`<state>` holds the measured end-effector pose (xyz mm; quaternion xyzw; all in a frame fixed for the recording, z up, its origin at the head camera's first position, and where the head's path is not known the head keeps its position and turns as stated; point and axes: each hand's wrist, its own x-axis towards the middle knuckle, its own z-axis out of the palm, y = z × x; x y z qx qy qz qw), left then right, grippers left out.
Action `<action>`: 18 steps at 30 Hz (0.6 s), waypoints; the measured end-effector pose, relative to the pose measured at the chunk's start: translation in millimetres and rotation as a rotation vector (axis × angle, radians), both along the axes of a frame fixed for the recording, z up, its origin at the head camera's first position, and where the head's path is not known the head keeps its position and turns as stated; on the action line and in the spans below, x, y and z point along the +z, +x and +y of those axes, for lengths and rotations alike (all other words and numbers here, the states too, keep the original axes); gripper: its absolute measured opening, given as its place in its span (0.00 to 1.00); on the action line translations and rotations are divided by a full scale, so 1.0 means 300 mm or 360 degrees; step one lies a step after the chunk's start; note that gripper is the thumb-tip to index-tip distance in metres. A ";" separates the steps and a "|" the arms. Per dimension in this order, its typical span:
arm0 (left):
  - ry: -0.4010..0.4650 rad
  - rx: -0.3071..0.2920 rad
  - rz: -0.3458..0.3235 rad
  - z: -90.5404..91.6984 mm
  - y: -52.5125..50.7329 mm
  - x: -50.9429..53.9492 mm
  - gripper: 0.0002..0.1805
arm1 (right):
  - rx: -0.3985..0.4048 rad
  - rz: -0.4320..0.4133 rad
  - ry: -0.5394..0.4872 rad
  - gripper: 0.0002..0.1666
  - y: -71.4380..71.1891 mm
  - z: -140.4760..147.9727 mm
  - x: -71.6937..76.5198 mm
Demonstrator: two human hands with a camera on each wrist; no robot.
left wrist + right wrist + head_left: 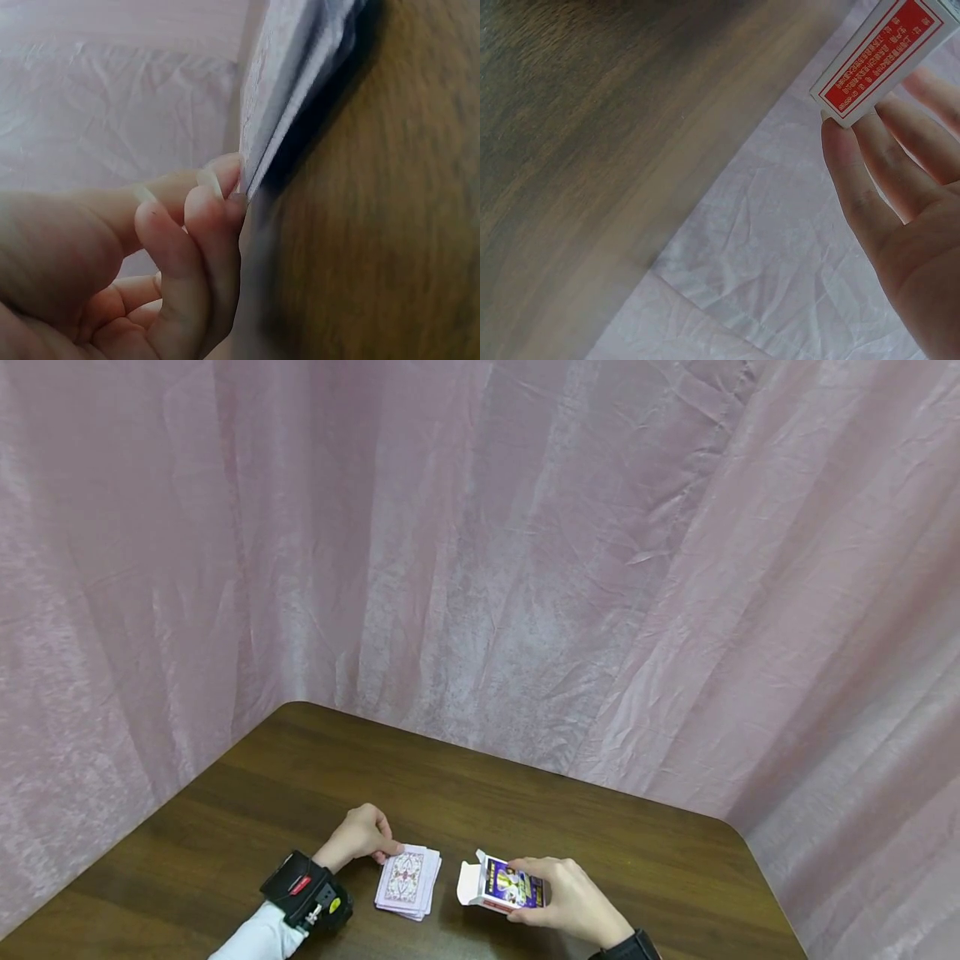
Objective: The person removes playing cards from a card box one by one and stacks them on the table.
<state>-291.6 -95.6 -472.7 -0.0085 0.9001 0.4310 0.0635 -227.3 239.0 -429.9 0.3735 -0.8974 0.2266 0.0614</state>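
Note:
A stack of playing cards (405,881) with a patterned back on top lies slightly fanned near the table's front. My left hand (362,837) pinches its upper left corner between thumb and fingers. In the left wrist view the cards (289,82) appear edge-on, tilted off the wood at the pinched end. To the right, my right hand (562,897) grips a purple and white card box (504,883) by its sides. The box's white flap stands open toward the cards; its inside is hidden. A red printed panel on the box (881,60) shows in the right wrist view.
The brown wooden table (480,785) has rounded far corners. Pink curtains (465,568) hang behind it and along both sides. A black device (307,891) is strapped to the left wrist, and a black band (632,946) circles the right one.

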 end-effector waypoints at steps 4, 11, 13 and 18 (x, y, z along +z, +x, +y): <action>-0.0046 -0.0002 0.0058 0.004 -0.002 0.011 0.15 | 0.0002 0.0042 0.0013 0.32 -0.006 0.000 0.006; 0.0377 -0.0399 0.0198 0.072 0.038 0.095 0.09 | -0.0037 -0.0034 0.0012 0.33 -0.013 -0.010 0.027; 0.0621 -0.0618 0.0111 0.115 0.064 0.120 0.08 | -0.0045 -0.0051 0.0017 0.34 -0.016 -0.015 0.033; 0.0817 -0.0743 0.0047 0.223 0.123 0.141 0.08 | -0.0023 -0.0003 0.0009 0.32 -0.020 -0.028 0.043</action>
